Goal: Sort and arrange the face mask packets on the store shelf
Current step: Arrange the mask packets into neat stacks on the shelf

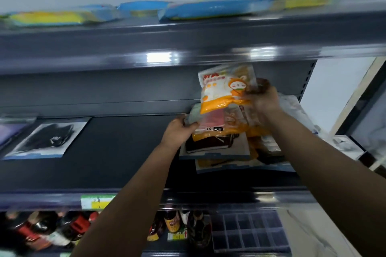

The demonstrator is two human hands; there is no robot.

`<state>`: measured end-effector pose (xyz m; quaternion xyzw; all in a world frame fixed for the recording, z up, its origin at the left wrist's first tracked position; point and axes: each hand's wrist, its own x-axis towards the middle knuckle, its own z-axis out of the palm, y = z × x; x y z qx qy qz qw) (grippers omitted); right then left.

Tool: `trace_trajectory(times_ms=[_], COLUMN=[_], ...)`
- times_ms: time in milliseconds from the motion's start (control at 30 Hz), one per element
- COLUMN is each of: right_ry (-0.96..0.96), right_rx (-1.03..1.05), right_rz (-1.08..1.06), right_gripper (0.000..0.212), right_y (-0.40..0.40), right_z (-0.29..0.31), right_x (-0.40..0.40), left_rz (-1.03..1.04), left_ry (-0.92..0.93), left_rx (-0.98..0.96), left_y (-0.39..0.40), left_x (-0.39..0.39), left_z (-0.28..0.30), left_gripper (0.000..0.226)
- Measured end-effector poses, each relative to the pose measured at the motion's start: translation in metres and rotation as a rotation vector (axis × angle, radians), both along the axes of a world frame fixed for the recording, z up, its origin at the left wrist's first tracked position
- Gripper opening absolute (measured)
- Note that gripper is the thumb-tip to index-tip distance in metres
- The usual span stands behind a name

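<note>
Up at the middle shelf [117, 165], my right hand [263, 98] pinches an orange cartoon mask packet [224, 89], lifted above the heap of mixed packets [231, 144] at the shelf's right end. My left hand [177, 131] grips the heap's left edge, fingers curled. A black mask packet [47, 140] lies apart, far left. Blue-and-yellow packets [211, 9] line the top shelf.
</note>
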<state>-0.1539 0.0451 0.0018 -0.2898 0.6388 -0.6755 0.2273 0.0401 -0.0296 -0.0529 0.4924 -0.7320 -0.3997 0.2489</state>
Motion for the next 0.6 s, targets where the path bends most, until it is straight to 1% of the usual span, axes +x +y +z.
trace_trajectory(times_ms=[33, 67, 133, 200, 300, 333, 400, 467, 500, 600], right_ry=[-0.007, -0.001, -0.009, -0.021, -0.030, -0.033, -0.023, -0.020, -0.032, -0.141], right_rx=[-0.023, -0.025, -0.043, -0.074, -0.070, -0.073, -0.079, -0.099, -0.111, -0.134], right_rz=[-0.012, -0.028, -0.034, -0.039, -0.047, -0.046, -0.050, -0.040, -0.032, 0.011], right_gripper=[0.037, 0.044, 0.052, 0.048, 0.046, 0.046, 0.045, 0.041, 0.039, 0.038], right_y=[0.002, 0.003, 0.006, 0.012, 0.023, 0.026, 0.033, 0.041, 0.043, 0.048], right_z=[0.000, -0.001, -0.003, -0.006, -0.005, -0.006, -0.006, -0.005, -0.005, -0.008], right_x=[-0.003, -0.006, -0.010, -0.010, -0.003, -0.002, 0.001, 0.006, 0.007, 0.014], left_rz=[0.012, 0.021, 0.047, 0.105, 0.198, 0.222, 0.253, 0.250, 0.243, 0.233], left_ry=[0.034, 0.066, 0.124, 0.181, 0.279, 0.318, 0.403, 0.527, 0.577, 0.666], left_rx=[-0.001, -0.014, -0.020, 0.026, 0.162, 0.201, 0.245, 0.258, 0.259, 0.240], left_y=[0.002, 0.004, 0.008, 0.009, 0.008, 0.009, 0.010, 0.015, 0.019, 0.030], left_x=[0.000, 0.000, 0.002, 0.005, 0.012, 0.015, 0.019, 0.022, 0.023, 0.030], left_z=[0.000, 0.000, 0.001, 0.001, -0.003, -0.003, -0.004, -0.003, -0.001, -0.004], left_gripper=[0.036, 0.032, 0.030, 0.038, 0.062, 0.067, 0.065, 0.060, 0.062, 0.062])
